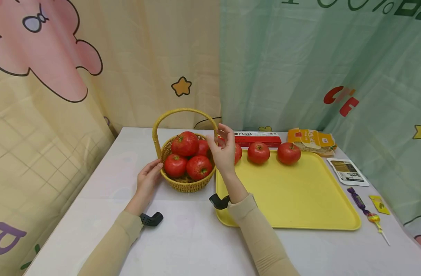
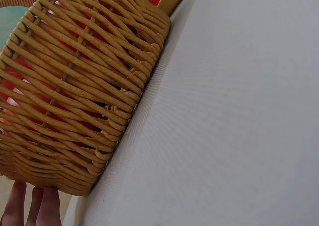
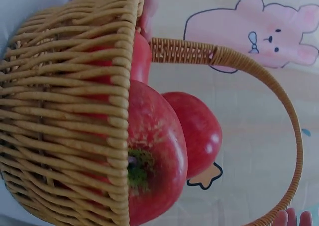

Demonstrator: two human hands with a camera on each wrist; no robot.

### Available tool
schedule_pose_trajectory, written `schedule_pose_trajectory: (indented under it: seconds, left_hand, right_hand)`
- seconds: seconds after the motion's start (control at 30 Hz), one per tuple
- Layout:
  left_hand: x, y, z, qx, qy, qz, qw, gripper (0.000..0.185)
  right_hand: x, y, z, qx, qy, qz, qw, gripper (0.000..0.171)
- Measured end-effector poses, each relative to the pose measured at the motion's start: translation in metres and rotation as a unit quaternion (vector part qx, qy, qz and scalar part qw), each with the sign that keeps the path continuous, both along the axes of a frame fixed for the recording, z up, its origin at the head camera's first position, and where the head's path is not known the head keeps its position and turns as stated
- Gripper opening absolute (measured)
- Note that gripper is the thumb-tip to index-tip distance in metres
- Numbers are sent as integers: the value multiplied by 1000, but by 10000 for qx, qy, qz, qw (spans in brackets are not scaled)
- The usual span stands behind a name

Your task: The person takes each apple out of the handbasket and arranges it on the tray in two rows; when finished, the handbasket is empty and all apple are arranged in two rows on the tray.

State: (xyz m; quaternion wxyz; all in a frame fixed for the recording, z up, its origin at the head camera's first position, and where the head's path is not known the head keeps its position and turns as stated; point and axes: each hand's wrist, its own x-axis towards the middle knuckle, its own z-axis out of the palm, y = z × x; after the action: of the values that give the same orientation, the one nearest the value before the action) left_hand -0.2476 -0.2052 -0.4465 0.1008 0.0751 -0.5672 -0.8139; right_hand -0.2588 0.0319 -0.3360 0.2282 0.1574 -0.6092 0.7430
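Observation:
A wicker basket with a tall arched handle stands on the table, holding several red apples. My left hand touches the basket's left side; its fingertips rest against the weave in the left wrist view. At the right side of the handle, my right hand is raised with its fingers loosely bent and spread, no apple in them. Whether it touches the handle I cannot tell. Three more apples sit along the far left edge of a yellow tray, one partly hidden by my right hand.
Behind the tray lie a red pasta box and an orange food bag. Right of it are a white-edged packet, a purple-wrapped candy, a lollipop and a small yellow packet. Printed curtains hang behind the table.

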Motion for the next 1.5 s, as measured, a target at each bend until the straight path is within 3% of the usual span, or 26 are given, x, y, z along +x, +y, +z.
schedule_pose_trajectory:
  seconds: [0.13, 0.3, 0.73, 1.0, 1.5]
  left_hand:
    - [-1, 0, 0, 10, 36, -20, 10000, 18]
    - [0, 0, 0, 6, 22, -31, 10000, 20]
    - [0, 0, -1, -10, -54, -7, 10000, 29]
    - [0, 1, 0, -39, -36, 25, 10000, 14]
    - [1, 2, 2, -58, -151, 61, 9998, 12]
  right_hand:
    - [4, -10, 2, 376, 77, 277, 9989, 46]
    - [-5, -20, -10, 922, -44, 418, 9949, 47]
    - [-23, -33, -25, 2166, -238, -103, 9759, 51]
    - [-29, -34, -29, 2496, -555, 80, 9667, 60]
    - [-41, -33, -33, 2961, -831, 337, 9509, 72]
